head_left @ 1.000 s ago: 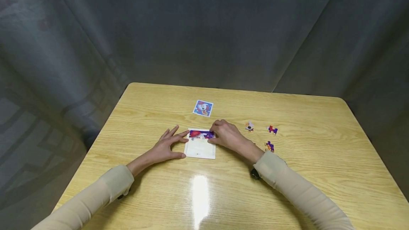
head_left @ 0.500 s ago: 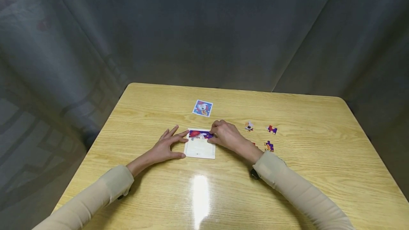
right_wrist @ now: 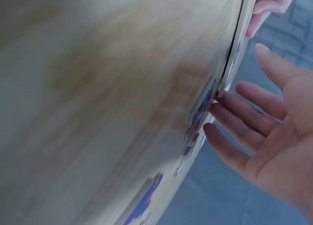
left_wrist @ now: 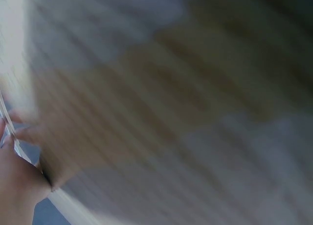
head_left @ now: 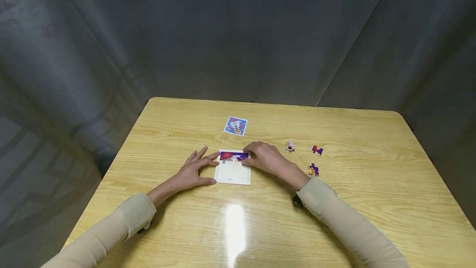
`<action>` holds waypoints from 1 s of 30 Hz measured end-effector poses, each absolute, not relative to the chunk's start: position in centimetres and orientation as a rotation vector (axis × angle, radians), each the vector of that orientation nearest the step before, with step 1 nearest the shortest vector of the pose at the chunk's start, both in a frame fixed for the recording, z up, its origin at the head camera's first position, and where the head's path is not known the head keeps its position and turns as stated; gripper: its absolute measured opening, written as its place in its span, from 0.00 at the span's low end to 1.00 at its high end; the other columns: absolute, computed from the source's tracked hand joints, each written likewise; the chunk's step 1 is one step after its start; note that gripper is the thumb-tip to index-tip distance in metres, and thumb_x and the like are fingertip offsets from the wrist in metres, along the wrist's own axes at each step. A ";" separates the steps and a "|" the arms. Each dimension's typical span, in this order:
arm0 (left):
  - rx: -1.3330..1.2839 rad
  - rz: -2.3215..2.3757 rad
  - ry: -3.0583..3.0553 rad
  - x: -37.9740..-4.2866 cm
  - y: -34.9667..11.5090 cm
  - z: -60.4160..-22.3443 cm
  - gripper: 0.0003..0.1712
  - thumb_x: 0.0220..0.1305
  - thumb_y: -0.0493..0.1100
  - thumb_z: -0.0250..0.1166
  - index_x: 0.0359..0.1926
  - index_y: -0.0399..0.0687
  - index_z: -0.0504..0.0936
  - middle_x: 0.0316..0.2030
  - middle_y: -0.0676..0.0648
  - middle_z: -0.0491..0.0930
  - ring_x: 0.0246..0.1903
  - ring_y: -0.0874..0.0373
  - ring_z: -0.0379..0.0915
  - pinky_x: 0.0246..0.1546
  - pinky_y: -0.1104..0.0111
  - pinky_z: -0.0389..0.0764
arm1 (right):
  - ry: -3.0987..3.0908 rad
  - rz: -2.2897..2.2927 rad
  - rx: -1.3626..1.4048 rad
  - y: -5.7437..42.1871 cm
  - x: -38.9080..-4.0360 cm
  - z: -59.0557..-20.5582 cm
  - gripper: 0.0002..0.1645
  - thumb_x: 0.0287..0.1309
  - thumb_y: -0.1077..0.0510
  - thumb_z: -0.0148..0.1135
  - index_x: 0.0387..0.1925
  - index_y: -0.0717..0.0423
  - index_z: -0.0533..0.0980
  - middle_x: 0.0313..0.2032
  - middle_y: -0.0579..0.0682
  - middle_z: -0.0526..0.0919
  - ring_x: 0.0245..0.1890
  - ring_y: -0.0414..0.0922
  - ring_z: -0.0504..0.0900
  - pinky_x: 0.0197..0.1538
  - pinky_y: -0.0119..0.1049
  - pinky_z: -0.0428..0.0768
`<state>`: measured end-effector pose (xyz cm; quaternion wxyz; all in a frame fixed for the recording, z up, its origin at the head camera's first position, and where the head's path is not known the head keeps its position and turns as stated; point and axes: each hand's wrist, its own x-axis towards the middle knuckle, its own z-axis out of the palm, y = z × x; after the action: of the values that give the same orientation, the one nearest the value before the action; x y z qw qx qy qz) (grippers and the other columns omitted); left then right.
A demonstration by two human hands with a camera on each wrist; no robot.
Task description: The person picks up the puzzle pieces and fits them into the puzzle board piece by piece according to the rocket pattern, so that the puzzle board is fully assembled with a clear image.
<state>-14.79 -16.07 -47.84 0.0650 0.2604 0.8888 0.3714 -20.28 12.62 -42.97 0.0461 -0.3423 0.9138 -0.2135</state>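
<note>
A white square puzzle tray (head_left: 233, 173) lies on the wooden table, its far row filled with a red, white and purple picture strip (head_left: 228, 156). At the tray's left edge, my left hand (head_left: 191, 171) rests with spread fingers, index finger and thumb touching the frame. Over the upper right corner, my right hand (head_left: 265, 157) has its index finger and thumb apart, above and below the purple end of the strip. The right wrist view shows the fingers of my right hand (right_wrist: 274, 122) extended and slightly bent. Their exact contact with the strip is hidden.
Loose jigsaw pieces lie to the right: a white-and-orange piece (head_left: 290, 147), a red-and-purple piece (head_left: 317, 150) and a purple-and-orange piece (head_left: 313, 169). Behind the tray lies a small picture card (head_left: 236, 126). Dark curtains (head_left: 238, 36) hang beyond the table.
My right hand has dipped and shifted slightly at the tray's upper right corner, its wrist now covering a red bit seen half a second ago. My left hand and the tray have stayed put.
</note>
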 end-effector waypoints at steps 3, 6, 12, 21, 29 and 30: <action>0.783 1.120 2.688 -14.8 -16.2 -47.9 0.29 0.53 0.54 0.73 0.56 0.53 0.79 0.70 0.54 0.62 0.74 0.46 0.35 0.71 0.47 0.31 | 2.745 -0.673 -1.032 13.0 -20.5 -43.0 0.25 0.58 0.46 0.67 0.51 0.57 0.80 0.46 0.52 0.84 0.46 0.46 0.81 0.47 0.44 0.80; 0.780 1.116 2.692 -14.7 -16.2 -48.0 0.29 0.53 0.55 0.73 0.56 0.53 0.79 0.70 0.54 0.62 0.74 0.46 0.35 0.71 0.47 0.31 | 2.702 -0.709 -1.018 13.8 -20.8 -42.9 0.26 0.61 0.46 0.64 0.57 0.55 0.77 0.53 0.52 0.81 0.54 0.48 0.78 0.56 0.46 0.77; 0.777 1.113 2.686 -14.7 -16.0 -48.0 0.29 0.53 0.55 0.73 0.55 0.53 0.79 0.70 0.54 0.61 0.74 0.46 0.35 0.71 0.47 0.31 | 2.759 -0.858 -1.012 16.5 -21.6 -42.6 0.25 0.65 0.49 0.59 0.60 0.55 0.75 0.57 0.53 0.79 0.57 0.51 0.77 0.58 0.49 0.76; 0.793 1.120 2.681 -14.7 -15.6 -47.8 0.29 0.53 0.55 0.73 0.55 0.52 0.80 0.70 0.53 0.62 0.74 0.44 0.35 0.70 0.46 0.31 | 2.808 -1.020 -0.773 22.1 -23.3 -43.3 0.23 0.64 0.53 0.61 0.58 0.59 0.75 0.57 0.57 0.79 0.58 0.55 0.76 0.58 0.54 0.75; 0.799 1.122 2.681 -15.0 -15.7 -47.8 0.29 0.53 0.54 0.73 0.56 0.52 0.79 0.69 0.54 0.63 0.74 0.44 0.35 0.70 0.45 0.31 | 2.693 -0.937 -0.723 24.7 -23.9 -44.0 0.37 0.62 0.46 0.62 0.68 0.57 0.66 0.65 0.59 0.69 0.67 0.59 0.63 0.66 0.57 0.62; 0.795 1.124 2.682 -15.0 -15.7 -47.9 0.29 0.53 0.54 0.73 0.56 0.52 0.79 0.69 0.54 0.63 0.74 0.44 0.35 0.70 0.45 0.31 | 2.687 -0.904 -0.750 24.7 -23.9 -44.0 0.39 0.61 0.45 0.63 0.69 0.57 0.64 0.67 0.59 0.67 0.68 0.60 0.60 0.67 0.58 0.60</action>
<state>-15.03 -15.71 -47.87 0.0636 0.2633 0.8878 0.3720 -23.91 24.70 -44.02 0.1043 -0.2543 0.9113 -0.3065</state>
